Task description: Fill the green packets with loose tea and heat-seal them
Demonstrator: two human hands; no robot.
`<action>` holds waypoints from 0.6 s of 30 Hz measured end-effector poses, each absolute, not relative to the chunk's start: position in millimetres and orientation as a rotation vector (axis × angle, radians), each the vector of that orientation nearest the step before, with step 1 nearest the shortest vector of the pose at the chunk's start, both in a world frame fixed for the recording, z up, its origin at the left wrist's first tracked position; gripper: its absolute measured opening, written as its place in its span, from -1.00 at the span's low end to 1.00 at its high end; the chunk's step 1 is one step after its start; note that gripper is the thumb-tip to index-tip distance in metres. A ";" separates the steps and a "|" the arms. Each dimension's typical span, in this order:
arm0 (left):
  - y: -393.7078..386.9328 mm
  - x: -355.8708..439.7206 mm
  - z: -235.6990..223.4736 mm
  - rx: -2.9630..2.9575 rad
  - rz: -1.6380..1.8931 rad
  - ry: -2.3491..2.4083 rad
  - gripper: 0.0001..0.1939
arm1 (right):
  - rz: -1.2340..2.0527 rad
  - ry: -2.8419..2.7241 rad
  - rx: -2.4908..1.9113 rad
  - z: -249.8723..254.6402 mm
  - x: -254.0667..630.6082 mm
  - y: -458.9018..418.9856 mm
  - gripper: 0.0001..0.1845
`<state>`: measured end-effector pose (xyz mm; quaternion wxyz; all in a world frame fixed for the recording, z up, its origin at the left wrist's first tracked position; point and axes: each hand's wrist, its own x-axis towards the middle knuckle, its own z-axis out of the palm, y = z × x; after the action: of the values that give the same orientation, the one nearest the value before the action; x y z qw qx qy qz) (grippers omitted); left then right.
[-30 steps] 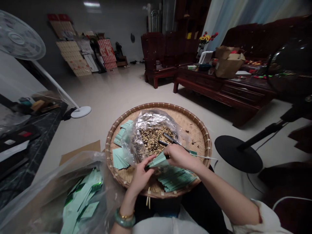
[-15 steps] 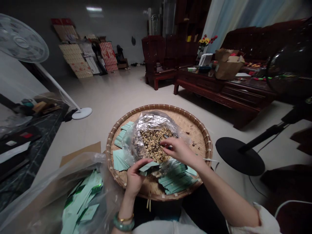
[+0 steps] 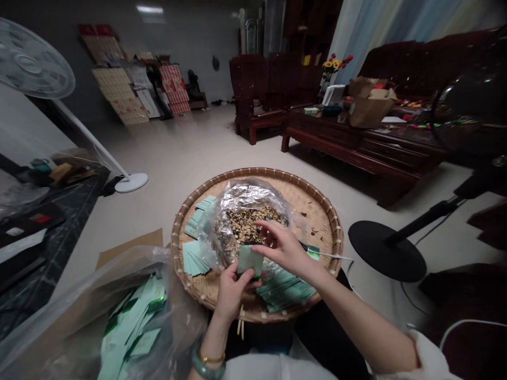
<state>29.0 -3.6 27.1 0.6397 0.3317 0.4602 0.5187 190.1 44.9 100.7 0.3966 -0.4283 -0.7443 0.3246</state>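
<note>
My left hand [image 3: 232,293] holds a pale green packet [image 3: 250,260] upright between thumb and fingers, over the near edge of a clear plastic bag [image 3: 216,237]. My right hand [image 3: 279,247] is bent above the packet, its thumb at the packet's upper edge. A small dark item shows between its curled fingers, too hidden to name. Behind both hands, a loose mix of pale and dark grains [image 3: 241,224] fills the open bag. A dark grey piece [image 3: 269,218] shows just past the right fingers. More green packets [image 3: 283,290] lie fanned below my right wrist.
A round woven bamboo tray [image 3: 337,232] bears everything, with further packets [image 3: 194,258] on its left. A large clear bag of packets [image 3: 132,322] stands at the lower left. Fans with a white base [image 3: 131,182] and a black base [image 3: 386,250] flank the tray. A white cord [image 3: 330,256] crosses its right rim.
My left hand has moved right and up, turning the packet upright to face me. My right hand has shifted slightly, so its thumb now meets the packet's top edge.
</note>
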 end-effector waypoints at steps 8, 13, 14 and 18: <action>-8.8 35.8 31.0 0.698 0.995 1.079 -0.54 | 1.388 -1.602 -1.279 62.0 190.1 74.1 -0.64; -4.1 35.3 24.8 0.802 0.945 1.190 -0.60 | 1.098 -1.861 -1.243 71.4 193.7 78.5 -0.64; -3.7 36.5 24.5 0.821 0.945 1.204 -0.61 | 1.009 -1.940 -1.268 72.2 192.5 79.3 -0.62; -4.0 39.2 25.2 0.860 0.912 1.207 -0.69 | 0.811 -2.057 -1.349 65.8 183.1 83.9 -0.44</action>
<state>39.2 -4.0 25.2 0.6448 0.3779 0.5301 0.4005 183.1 83.9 65.8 0.2722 -0.5012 -0.7641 0.3014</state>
